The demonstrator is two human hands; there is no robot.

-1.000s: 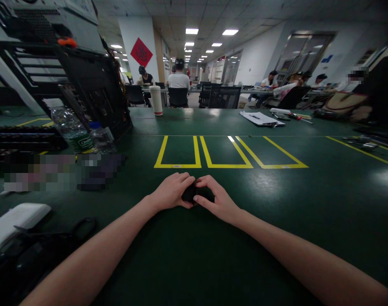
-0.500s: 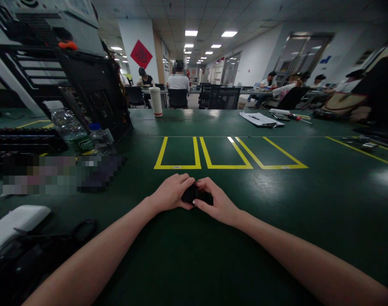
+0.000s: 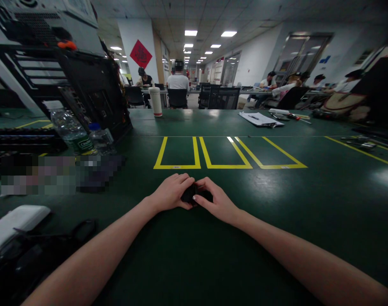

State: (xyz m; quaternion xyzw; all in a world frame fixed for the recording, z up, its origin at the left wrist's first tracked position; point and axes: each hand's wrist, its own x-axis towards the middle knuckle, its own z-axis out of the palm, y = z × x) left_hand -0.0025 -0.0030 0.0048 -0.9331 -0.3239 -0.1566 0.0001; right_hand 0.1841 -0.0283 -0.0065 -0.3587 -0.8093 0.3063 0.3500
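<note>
A small, dark, rounded object [image 3: 188,194] rests low over the green table [image 3: 194,259], between my two hands; its kind cannot be made out. My left hand [image 3: 173,191] is closed around its left side, fingers over the top and thumb at the near edge. From the right, my right hand [image 3: 216,199] grips the same object with bent fingers and the thumb tip on its edge. Dark shadow shows between thumb and fingers of that hand. Just beyond the hands, yellow tape outlines [image 3: 177,167] mark the tabletop.
At left stand a water bottle [image 3: 68,127], a smaller blue-capped bottle [image 3: 101,139] and a black computer case [image 3: 94,93]. A white power strip [image 3: 18,223] and black cables lie near left. Farther back are a white cup [image 3: 155,102] and a clipboard [image 3: 260,118]. Several people sit beyond.
Both hands stay in nearly the same place around the dark object. It appears very slightly turned between the fingers; the view has barely shifted.
</note>
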